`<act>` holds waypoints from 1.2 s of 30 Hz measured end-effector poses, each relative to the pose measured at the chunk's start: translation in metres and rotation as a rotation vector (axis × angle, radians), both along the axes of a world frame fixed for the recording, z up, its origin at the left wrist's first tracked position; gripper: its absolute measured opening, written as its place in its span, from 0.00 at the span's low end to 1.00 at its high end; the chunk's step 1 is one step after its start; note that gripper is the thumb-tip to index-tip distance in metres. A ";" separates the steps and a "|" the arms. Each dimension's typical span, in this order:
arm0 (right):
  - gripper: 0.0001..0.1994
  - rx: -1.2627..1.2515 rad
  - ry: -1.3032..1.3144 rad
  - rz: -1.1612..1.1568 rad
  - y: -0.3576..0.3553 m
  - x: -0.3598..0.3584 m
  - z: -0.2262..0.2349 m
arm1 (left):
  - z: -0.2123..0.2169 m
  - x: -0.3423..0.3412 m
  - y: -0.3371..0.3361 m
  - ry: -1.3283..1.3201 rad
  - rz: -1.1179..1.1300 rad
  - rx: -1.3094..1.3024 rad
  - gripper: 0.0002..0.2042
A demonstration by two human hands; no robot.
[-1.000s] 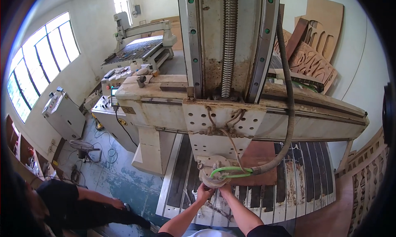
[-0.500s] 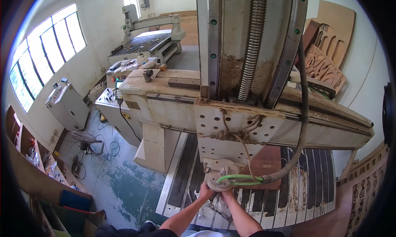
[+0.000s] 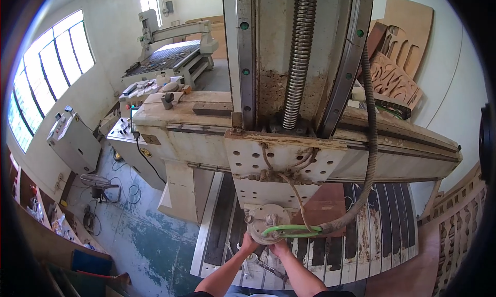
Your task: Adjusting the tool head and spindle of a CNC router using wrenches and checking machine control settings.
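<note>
A round, upright spindle motor (image 3: 268,214) with a green hose (image 3: 292,228) on its top hangs over the slatted machine bed (image 3: 382,235). My left hand (image 3: 249,243) is curled in at the left of the motor's lower part. On the other side, my right hand (image 3: 280,248) is closed in the same way, fingertips hidden under the motor. What the fingers grip beneath it is out of sight. An open-end wrench (image 3: 246,269) lies on the bed by my left forearm. Between my forearms rests a longer metal tool (image 3: 269,269), partly covered.
The machine's gantry beam (image 3: 196,116) and tall column with a lead screw (image 3: 299,59) stand in front of me. A ribbed grey hose (image 3: 371,142) curves down at the right. A reddish-brown board (image 3: 328,204) lies on the bed. Left are a control cabinet (image 3: 77,139) and a fan (image 3: 98,186).
The whole scene has shifted slightly left in the picture as my head turned. Both hands stay at the motor's lower part, and the tools on the bed lie as before.
</note>
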State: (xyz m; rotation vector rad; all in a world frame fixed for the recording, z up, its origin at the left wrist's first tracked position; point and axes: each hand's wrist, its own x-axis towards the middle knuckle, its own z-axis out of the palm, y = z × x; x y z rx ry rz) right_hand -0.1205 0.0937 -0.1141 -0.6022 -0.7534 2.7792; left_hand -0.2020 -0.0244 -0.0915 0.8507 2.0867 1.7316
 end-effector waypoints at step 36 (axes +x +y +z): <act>0.21 -0.282 -0.004 -0.048 0.007 -0.008 0.007 | -0.020 0.004 0.011 -0.203 -0.026 0.145 0.23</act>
